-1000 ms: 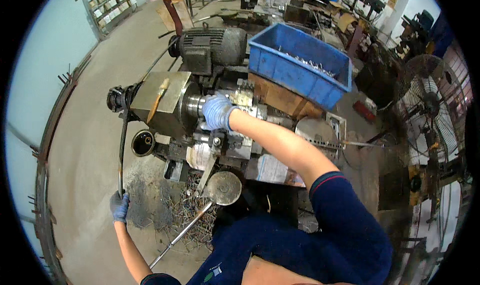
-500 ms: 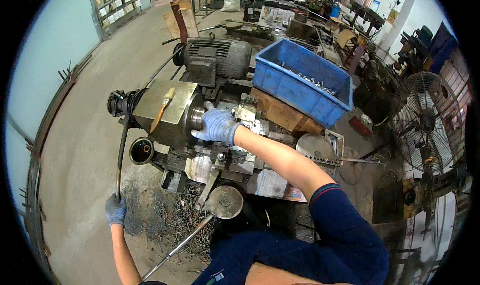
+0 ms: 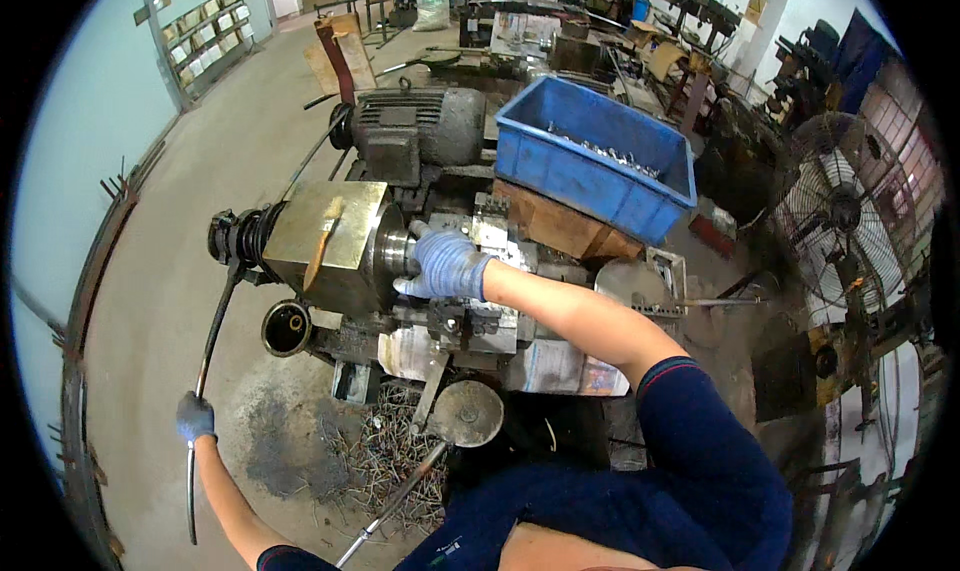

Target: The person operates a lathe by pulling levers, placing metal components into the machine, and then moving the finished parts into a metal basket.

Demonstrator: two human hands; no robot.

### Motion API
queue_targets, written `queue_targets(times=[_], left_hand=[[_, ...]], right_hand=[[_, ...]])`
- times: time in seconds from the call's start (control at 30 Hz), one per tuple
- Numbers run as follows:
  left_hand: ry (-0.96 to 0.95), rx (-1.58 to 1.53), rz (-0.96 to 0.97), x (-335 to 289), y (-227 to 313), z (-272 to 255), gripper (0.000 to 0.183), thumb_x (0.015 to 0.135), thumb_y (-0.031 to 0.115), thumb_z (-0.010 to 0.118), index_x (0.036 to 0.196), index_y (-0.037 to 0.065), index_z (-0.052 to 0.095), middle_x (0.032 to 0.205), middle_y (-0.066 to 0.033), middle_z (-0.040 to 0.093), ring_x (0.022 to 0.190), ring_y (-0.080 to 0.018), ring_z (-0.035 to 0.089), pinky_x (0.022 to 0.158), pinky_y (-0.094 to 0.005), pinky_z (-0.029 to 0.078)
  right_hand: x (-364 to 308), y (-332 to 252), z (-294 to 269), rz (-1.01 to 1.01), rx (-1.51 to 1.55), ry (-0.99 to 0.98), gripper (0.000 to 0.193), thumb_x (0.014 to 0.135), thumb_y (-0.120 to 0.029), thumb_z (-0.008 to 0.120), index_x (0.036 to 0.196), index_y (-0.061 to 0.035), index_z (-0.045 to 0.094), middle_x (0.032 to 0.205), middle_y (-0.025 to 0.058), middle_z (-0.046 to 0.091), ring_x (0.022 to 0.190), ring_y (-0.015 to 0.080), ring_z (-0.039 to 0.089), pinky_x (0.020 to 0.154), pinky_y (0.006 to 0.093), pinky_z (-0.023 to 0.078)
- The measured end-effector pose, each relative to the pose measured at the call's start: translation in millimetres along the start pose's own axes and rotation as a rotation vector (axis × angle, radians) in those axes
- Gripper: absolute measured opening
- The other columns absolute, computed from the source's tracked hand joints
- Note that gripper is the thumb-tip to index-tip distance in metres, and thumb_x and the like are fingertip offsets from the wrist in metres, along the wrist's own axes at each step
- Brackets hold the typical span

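Note:
My left hand point(image 3: 195, 418), in a grey-blue knit glove, is closed around a long metal lever bar point(image 3: 212, 346). The bar runs up to the black pulley-like end point(image 3: 240, 236) of a lathe headstock point(image 3: 325, 231), and its lower end sticks out below my fist. At the other side of the headstock, my gloved right hand point(image 3: 448, 263) rests against the shiny round spindle nose point(image 3: 396, 251). Its thumb and forefinger are spread apart there; the palm side and other fingers are hidden. A wooden-handled brush point(image 3: 322, 246) lies on the headstock cover.
A blue crate point(image 3: 590, 186) holding small metal parts stands on a wooden box behind the lathe. An electric motor point(image 3: 420, 131) sits behind the headstock. Metal shavings point(image 3: 395, 461) litter the floor by a round-topped metal stand point(image 3: 467, 413). A large fan point(image 3: 845, 211) is at the right.
My left hand has moved outward to the left and slightly up, swinging the lever bar with it; the bar's lower end now shows below the fist. My right hand stays at the spindle nose.

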State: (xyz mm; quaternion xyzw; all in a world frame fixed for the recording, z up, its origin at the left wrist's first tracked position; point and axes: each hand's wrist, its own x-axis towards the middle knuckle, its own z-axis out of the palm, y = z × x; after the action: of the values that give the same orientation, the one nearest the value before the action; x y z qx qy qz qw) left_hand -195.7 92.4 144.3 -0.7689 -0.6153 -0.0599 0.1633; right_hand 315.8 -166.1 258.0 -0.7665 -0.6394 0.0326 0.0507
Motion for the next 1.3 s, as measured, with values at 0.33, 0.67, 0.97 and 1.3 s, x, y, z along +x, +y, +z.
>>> queue_targets(times=[0.33,0.67,0.97,1.3], left_hand=[[-0.677,-0.772,0.214,-93,215,140,0.045,0.085,0.041,0.053,0.117,0.01,0.055,0.103,-0.016,0.061,0.09,-0.0303,0.06,0.079,-0.0398,0.048],[-0.501,-0.147,0.633,-62,244,79,0.022,0.077,0.028,0.057,0.089,0.014,0.067,0.095,-0.0141,0.065,0.092,-0.0335,0.06,0.078,-0.0423,0.049],[-0.686,-0.543,0.507,-108,198,-11,0.038,0.08,0.036,0.058,0.107,0.01,0.064,0.1,-0.0142,0.065,0.091,-0.029,0.063,0.079,-0.0388,0.049],[-0.98,-0.599,0.74,-240,230,-157,0.038,0.079,0.038,0.062,0.095,0.003,0.064,0.086,-0.0231,0.063,0.079,-0.0351,0.062,0.068,-0.0406,0.048]], right_hand=[[-176,83,-43,0.117,0.281,0.488,0.035,0.071,-0.037,0.071,0.081,-0.0034,0.066,0.123,0.0239,0.051,0.101,0.0346,0.059,0.083,0.0393,0.049],[-360,236,2,0.815,0.217,0.222,0.043,0.072,-0.037,0.07,0.094,-0.0004,0.065,0.096,0.0193,0.063,0.082,0.0284,0.062,0.072,0.0359,0.049],[-454,351,44,1.147,-0.198,-0.255,0.071,0.071,-0.042,0.066,0.127,-0.006,0.045,0.132,0.0146,0.046,0.122,0.0315,0.041,0.103,0.0386,0.032],[-498,298,101,1.243,-0.204,0.05,0.042,0.07,-0.046,0.066,0.09,-0.0096,0.064,0.088,0.016,0.064,0.09,0.0341,0.059,0.082,0.0437,0.043]])
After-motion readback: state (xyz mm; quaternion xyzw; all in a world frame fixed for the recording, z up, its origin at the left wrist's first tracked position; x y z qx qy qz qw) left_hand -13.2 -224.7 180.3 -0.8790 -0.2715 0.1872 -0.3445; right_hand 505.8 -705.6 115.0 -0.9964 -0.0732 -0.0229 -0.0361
